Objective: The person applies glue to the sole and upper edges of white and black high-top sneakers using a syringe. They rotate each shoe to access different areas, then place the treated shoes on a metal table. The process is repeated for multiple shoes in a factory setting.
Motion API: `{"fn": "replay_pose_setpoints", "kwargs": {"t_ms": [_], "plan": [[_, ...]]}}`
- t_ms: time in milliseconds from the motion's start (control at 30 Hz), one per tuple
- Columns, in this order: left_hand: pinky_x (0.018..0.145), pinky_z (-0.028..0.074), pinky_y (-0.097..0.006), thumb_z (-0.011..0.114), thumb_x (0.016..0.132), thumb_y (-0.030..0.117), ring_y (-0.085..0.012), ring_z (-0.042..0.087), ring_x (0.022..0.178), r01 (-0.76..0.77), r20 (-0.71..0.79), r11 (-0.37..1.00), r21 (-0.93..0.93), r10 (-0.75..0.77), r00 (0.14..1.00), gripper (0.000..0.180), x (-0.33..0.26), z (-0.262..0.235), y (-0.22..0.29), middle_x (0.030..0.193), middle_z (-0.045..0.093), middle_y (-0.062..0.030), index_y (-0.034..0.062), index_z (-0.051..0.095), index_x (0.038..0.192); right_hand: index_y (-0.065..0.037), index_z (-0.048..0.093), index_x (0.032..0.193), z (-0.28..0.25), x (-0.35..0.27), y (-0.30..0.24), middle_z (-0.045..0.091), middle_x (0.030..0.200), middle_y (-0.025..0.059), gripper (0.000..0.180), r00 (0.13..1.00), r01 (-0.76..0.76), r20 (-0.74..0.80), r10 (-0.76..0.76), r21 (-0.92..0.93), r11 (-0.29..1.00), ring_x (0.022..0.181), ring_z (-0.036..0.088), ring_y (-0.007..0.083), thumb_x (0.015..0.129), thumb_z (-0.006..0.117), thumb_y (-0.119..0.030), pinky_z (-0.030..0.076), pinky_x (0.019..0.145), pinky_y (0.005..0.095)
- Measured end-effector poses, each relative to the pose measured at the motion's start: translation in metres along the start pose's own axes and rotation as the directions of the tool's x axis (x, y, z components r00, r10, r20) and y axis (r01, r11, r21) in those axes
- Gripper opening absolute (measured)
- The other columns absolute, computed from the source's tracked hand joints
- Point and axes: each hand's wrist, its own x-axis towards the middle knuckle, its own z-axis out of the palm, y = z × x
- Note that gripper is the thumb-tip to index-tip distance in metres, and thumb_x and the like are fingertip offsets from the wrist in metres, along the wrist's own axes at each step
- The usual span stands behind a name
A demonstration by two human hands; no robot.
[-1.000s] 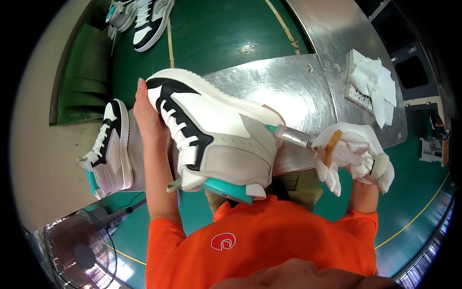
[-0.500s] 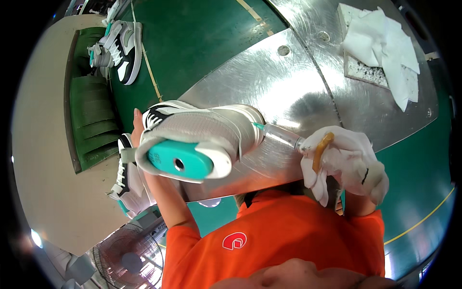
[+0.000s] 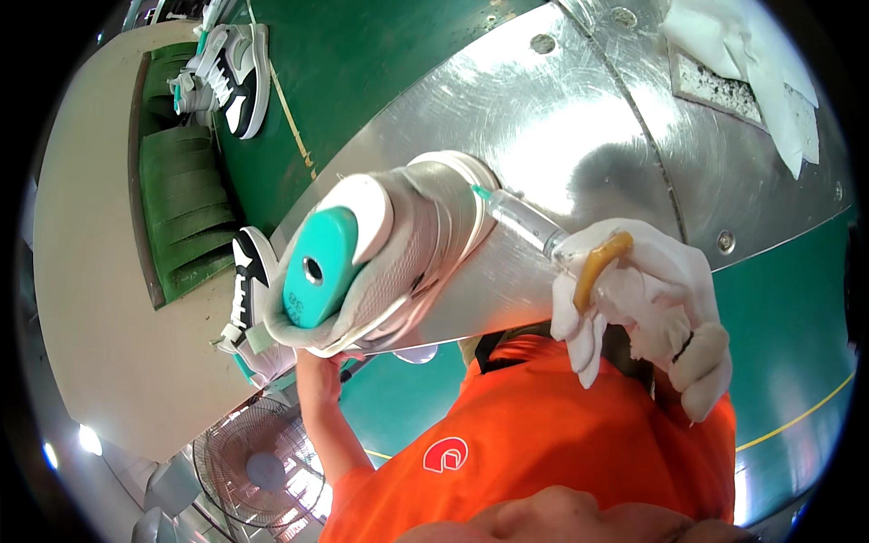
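A high-top sneaker (image 3: pixel 412 244) in grey and white is held tilted over the near side of the steel table (image 3: pixel 552 109), its collar opening turned toward the lower left. A turquoise shoe last (image 3: pixel 326 262) with a round metal-rimmed hole fills that opening. The left hand (image 3: pixel 317 366) is at the underside of the sneaker, mostly covered by it, with the bare forearm rising from below; how the fingers are set I cannot tell from this angle.

The right hand (image 3: pixel 638 294) wears a white glove with a dark mark on it, and its fingers are curled around the rear end of a clear syringe (image 3: pixel 525 223). The barrel points up and left, away from the glove, and its turquoise tip (image 3: pixel 482 192) meets the pale sole edge of the sneaker in this view. The sneaker therefore lies left of the gloved fingers, with the barrel spanning the gap. A curved amber band (image 3: pixel 602 267) runs across these fingers.

Another sneaker (image 3: pixel 249 290), black and white, stands left of the held one. Farther off, a black-and-white sneaker (image 3: pixel 240 77) sits on the green conveyor belt (image 3: pixel 339 72). At upper right, white cloths (image 3: pixel 756 54) drape over a speckled slab (image 3: pixel 715 86). A round fan (image 3: pixel 262 471) is at lower left.
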Motion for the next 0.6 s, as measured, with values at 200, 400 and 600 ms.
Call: {"fn": "replay_pose_setpoints", "kwargs": {"t_ms": [200, 400, 600], "plan": [[0.059, 0.052, -0.025, 0.069, 0.084, 0.04, -0.0167, 0.067, 0.078, 0.199, 0.311, 0.979, -0.042, -0.177, 0.934, 0.063, -0.068, 0.034, -0.026, 0.104, 0.067, -0.0127, -0.0074, 0.051, 0.123, 0.013, 0.04, 0.131, 0.015, -0.003, -0.001, 0.061, 0.101, 0.0183, 0.082, 0.996, -0.02, -0.083, 0.018, -0.029, 0.999, 0.08, 0.062, 0.0206, 0.064, 0.081, -0.013, 0.055, 0.068, 0.0298], [0.069, 0.047, -0.023, 0.079, 0.067, 0.024, -0.0118, 0.061, 0.087, 0.292, 0.379, 0.944, -0.153, -0.217, 0.9, 0.074, -0.091, 0.074, -0.043, 0.107, 0.063, -0.0079, -0.0089, 0.05, 0.126, 0.011, 0.042, 0.13, 0.029, -0.005, 0.011, 0.06, 0.103, 0.0168, 0.076, 0.994, 0.031, -0.098, -0.048, -0.167, 0.986, 0.081, 0.063, 0.0192, 0.07, 0.081, -0.014, 0.054, 0.067, 0.0292], [0.088, 0.048, -0.028, 0.08, 0.072, 0.031, -0.0165, 0.06, 0.105, 0.311, 0.526, 0.919, -0.242, -0.145, 0.838, 0.074, -0.103, 0.108, -0.053, 0.116, 0.061, -0.0075, -0.0051, 0.049, 0.129, 0.007, 0.054, 0.121, 0.047, -0.008, 0.02, 0.061, 0.086, 0.0164, 0.033, 0.959, 0.109, -0.234, -0.159, -0.215, 0.971, 0.062, 0.061, 0.0176, 0.089, 0.049, -0.003, 0.052, 0.053, 0.0244]]}}
